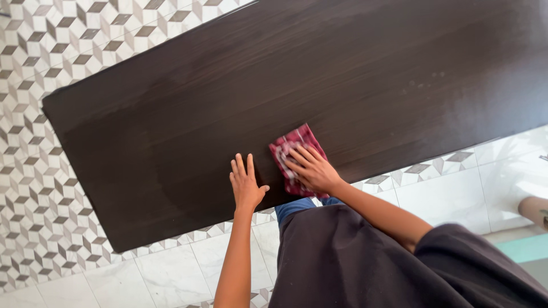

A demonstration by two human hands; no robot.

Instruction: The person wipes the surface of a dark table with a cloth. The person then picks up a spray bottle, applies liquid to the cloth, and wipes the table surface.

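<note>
Wiping the table [171, 114], your right hand [313, 170] presses flat, fingers spread, on the red cloth [297, 142] near the near edge; your left hand [245, 185] rests open beside it. Next, I judge, sweep toward the dusty far right.

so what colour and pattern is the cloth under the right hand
Red and white checked cloth, seen in the head view.

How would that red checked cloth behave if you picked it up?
The red checked cloth would probably droop limply, since it lies folded flat under the right hand. It looks thin and likely light. It probably slides easily over the smooth dark wooden tabletop.
</note>
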